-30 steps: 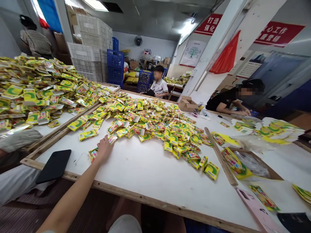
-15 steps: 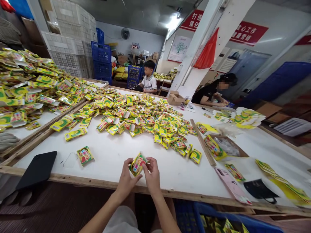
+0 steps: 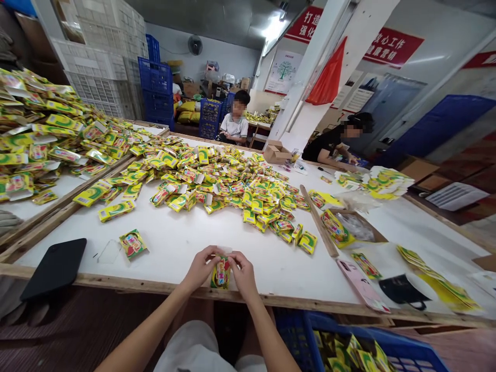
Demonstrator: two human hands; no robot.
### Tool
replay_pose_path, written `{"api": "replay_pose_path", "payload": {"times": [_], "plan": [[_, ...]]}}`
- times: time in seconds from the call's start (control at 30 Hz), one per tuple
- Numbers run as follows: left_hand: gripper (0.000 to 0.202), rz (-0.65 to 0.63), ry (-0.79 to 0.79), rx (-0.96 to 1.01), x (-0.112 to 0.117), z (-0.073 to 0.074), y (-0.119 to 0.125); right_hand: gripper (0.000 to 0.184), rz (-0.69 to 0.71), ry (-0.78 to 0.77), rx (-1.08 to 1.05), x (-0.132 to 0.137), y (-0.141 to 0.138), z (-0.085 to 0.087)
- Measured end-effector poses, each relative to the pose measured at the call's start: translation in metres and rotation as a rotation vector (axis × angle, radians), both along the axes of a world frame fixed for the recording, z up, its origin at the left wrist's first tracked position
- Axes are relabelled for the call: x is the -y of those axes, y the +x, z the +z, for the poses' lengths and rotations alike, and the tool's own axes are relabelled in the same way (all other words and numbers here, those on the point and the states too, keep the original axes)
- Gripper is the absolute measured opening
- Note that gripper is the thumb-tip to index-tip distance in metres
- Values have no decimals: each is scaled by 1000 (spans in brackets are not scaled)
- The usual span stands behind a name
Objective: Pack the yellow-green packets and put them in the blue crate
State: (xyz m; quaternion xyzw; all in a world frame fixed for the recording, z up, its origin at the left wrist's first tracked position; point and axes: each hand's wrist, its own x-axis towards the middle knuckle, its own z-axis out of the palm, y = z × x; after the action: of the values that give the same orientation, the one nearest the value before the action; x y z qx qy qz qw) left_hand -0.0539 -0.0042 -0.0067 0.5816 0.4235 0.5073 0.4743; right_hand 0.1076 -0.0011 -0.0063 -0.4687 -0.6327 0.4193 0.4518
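A small yellow-and-green printed carton (image 3: 221,274) stands near the table's front edge, its pale top flap raised. My left hand (image 3: 204,266) pinches its upper left side. On the upper right side, the fingers of my right hand (image 3: 242,271) are closed on the same carton. Another carton (image 3: 132,243) lies by itself to the left, with a flap sticking out. Beyond my hands spreads a large heap of similar cartons (image 3: 232,188), many with flaps open.
A black tablet-like device (image 3: 54,268) overhangs the front edge at left. Wooden strips (image 3: 318,222) divide the white table. To the right lie a pink phone (image 3: 362,285) and a black mask (image 3: 403,289). A blue crate (image 3: 403,351) with cartons sits below. Two people are across the table.
The carton has turned from tilted to upright and come lower, near the table edge. Both hands have moved to its top, where a pale flap now shows.
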Motion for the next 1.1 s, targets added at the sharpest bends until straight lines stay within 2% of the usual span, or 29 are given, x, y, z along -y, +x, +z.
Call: {"api": "replay_pose_path", "payload": {"times": [0.1, 0.27, 0.57, 0.77, 0.83, 0.9, 0.97, 1.0, 1.1], "plan": [[26, 33, -15, 68, 1, -1, 4, 22, -52, 0, -61, -2, 0, 1], [17, 69, 4, -48, 9, 5, 7, 20, -7, 40, 4, 5, 2, 7], [18, 213, -95, -22, 3, 12, 17, 22, -92, 12, 54, -2, -2, 20], [23, 128, -106, 33, 10, 5, 12, 20, -44, -28, -9, 6, -1, 8], [23, 90, -80, 4, 16, 3, 10, 19, -26, -43, -55, 10, -6, 4], [23, 47, -40, -56, 16, 3, 8, 19, -37, -30, -57, 14, -5, 7], [27, 49, 13, -137, 8, 3, 0, 22, -121, 15, 22, 19, 12, 19], [30, 90, 45, -188, -1, 3, -7, 25, -207, 47, 95, 23, 30, 28], [40, 391, 132, -389, -44, 6, -45, 35, -576, 162, 423, 42, 116, 55]]}}
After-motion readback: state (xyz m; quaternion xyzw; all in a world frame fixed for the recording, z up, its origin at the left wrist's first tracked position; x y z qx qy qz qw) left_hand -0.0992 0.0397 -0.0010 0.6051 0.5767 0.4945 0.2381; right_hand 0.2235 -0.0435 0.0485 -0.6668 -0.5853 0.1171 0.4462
